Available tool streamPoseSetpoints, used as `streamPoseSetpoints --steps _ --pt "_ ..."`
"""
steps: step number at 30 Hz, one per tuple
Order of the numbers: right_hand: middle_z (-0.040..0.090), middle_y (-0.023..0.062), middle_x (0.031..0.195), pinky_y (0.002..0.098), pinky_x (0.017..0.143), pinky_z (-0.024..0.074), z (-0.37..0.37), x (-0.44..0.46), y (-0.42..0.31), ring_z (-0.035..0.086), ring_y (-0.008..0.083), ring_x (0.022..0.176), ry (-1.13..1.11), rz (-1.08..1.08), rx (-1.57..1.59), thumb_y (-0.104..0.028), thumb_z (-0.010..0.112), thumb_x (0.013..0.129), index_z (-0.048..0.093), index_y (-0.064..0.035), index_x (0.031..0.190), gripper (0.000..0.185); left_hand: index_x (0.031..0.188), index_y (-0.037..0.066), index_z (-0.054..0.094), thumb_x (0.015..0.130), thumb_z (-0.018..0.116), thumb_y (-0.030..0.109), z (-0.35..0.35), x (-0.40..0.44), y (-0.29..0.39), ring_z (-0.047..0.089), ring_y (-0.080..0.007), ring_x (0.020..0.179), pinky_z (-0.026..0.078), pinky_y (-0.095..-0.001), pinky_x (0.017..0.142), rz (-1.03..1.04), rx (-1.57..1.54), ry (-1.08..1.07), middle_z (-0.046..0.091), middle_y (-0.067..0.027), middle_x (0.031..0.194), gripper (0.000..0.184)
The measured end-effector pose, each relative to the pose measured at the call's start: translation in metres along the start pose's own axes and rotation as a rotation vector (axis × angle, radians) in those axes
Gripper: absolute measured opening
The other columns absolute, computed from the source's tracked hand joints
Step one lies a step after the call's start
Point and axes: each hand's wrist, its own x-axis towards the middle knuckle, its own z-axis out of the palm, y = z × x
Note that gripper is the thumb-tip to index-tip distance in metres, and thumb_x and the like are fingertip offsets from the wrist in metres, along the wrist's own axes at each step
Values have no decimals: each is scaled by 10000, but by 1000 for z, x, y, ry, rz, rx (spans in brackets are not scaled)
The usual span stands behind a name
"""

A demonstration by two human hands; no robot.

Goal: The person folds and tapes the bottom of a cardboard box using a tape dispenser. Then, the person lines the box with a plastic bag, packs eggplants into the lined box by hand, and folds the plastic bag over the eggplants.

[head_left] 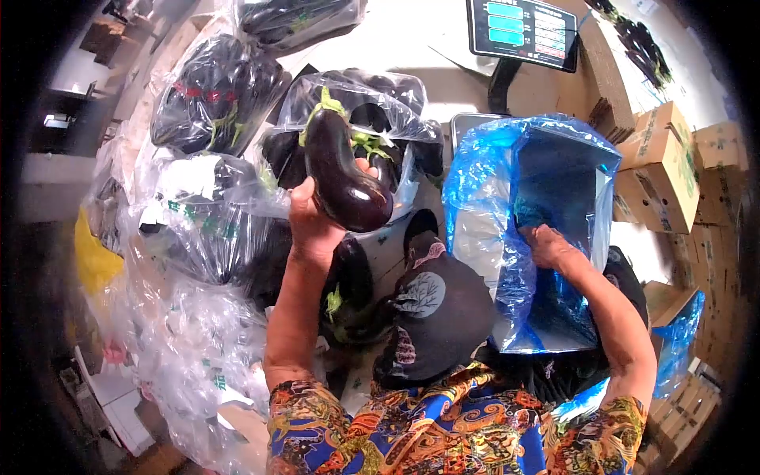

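My left hand [315, 226] is wrapped round a large, dark, glossy eggplant [348, 178], green stem end up, above an open clear bag [297, 103] of eggplants. On the right, my right hand [548, 244] reaches inside a box lined with blue plastic [479, 170]. Its fingers are curled against a fold of the liner, with the fingertips partly hidden. More eggplants [348, 277] lie below my left hand.
A scale display [522, 33] stands behind the blue-lined box. Clear bags of eggplants [210, 99] and crumpled clear plastic [214, 340] fill the left side. Cardboard boxes [657, 166] are stacked at the right. A dark printed cap [443, 313] shows at the lower centre.
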Motion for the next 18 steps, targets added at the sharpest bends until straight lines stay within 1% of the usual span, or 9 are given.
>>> streamPoseSetpoints --steps 1,4,5,8,11,12,15,16,18 --pt "671 198 914 443 752 536 -8 -8 -5 656 394 884 12 -27 4 -270 604 864 621 -75 1040 263 1438 -16 324 883 467 402 2 2 -3 587 -357 1131 445 -477 1023 -24 78 84 573 -226 1244 709" --pt "661 244 918 507 773 514 -35 -21 -18 630 421 946 1 -96 -137 -297 628 858 603 -40 1059 327 1361 -36 434 898 421 324 4 1 -9 571 -377 1149 443 -492 1025 -102 -145 -124 577 -237 1237 586" --pt "653 264 897 496 757 516 -43 -27 -22 638 420 908 43 -118 -72 -301 644 866 603 -42 1074 335 1381 -33 408 890 415 308 8 0 -9 573 -378 1150 454 -490 1012 -134 -164 -141 565 -238 1251 598" --pt "655 257 869 484 737 517 -76 -51 -42 643 424 869 105 -198 82 -294 632 889 602 -21 1065 326 1411 -29 360 872 487 378 14 2 -9 583 -367 1134 459 -495 1004 -131 -58 -134 568 -218 1236 687" --pt "638 256 814 479 689 505 -85 -61 -38 636 426 819 189 -354 181 -274 619 902 597 -7 1042 302 1435 -24 317 831 578 445 17 7 -18 597 -350 1101 474 -498 981 -156 -232 -203 572 -202 1207 808" --pt "633 257 807 479 681 502 -88 -63 -36 634 427 814 197 -389 204 -266 621 901 597 -8 1039 293 1478 -5 206 829 663 488 17 9 -19 577 -326 1082 451 -498 1008 -155 -194 -227 536 -195 1236 934" --pt "640 250 826 465 679 512 -102 -70 -29 644 414 817 299 -369 230 -263 623 894 599 -13 1082 314 1457 -27 229 787 701 507 18 17 -19 564 -361 1131 442 -529 1016 -160 -25 -251 517 -223 1286 978" --pt "653 247 846 462 693 523 -105 -71 -24 652 407 818 338 -371 275 -277 621 892 601 -18 1103 335 1426 -59 268 778 702 514 14 19 -19 574 -356 1130 460 -502 1004 -209 17 -274 506 -230 1310 968" --pt "659 249 871 472 717 524 -114 -79 -25 654 406 835 369 -246 273 -301 615 893 601 -19 1104 352 1385 -80 323 808 648 493 31 21 -24 592 -340 1109 480 -464 988 -103 148 -233 512 -224 1290 876"
